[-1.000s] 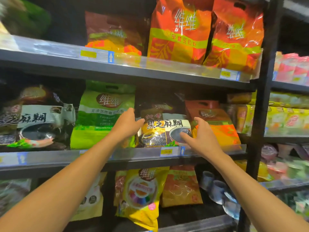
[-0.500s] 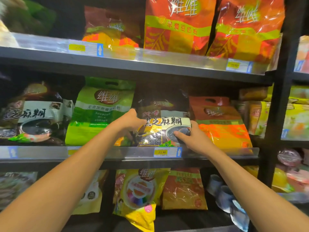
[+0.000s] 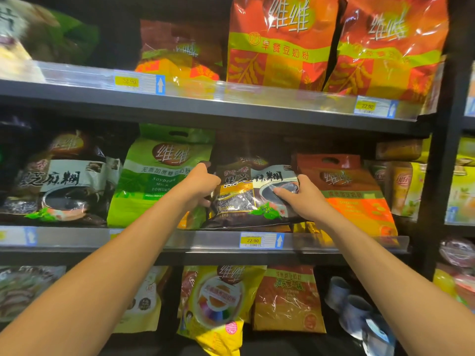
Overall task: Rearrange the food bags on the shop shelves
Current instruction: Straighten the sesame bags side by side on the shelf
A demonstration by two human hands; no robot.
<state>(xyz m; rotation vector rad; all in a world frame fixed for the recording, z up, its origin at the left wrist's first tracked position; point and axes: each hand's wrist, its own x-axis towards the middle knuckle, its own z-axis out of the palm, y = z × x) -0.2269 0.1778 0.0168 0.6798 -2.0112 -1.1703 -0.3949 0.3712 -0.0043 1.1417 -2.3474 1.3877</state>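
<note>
Dark bag (image 3: 253,199): is sitting on the middle shelf (image 3: 180,244), between the green bag (image 3: 154,176) and the orange bag (image 3: 354,196).
Left hand (image 3: 199,186): is gripping the dark bag's left edge, fingers curled round it.
Right hand (image 3: 305,199): is pinching its right edge, thumb lying across the front.
Price tag (image 3: 261,240): is showing on the shelf rail just below the dark bag.
Top shelf (image 3: 205,109): is carrying red bags (image 3: 280,42).
</note>
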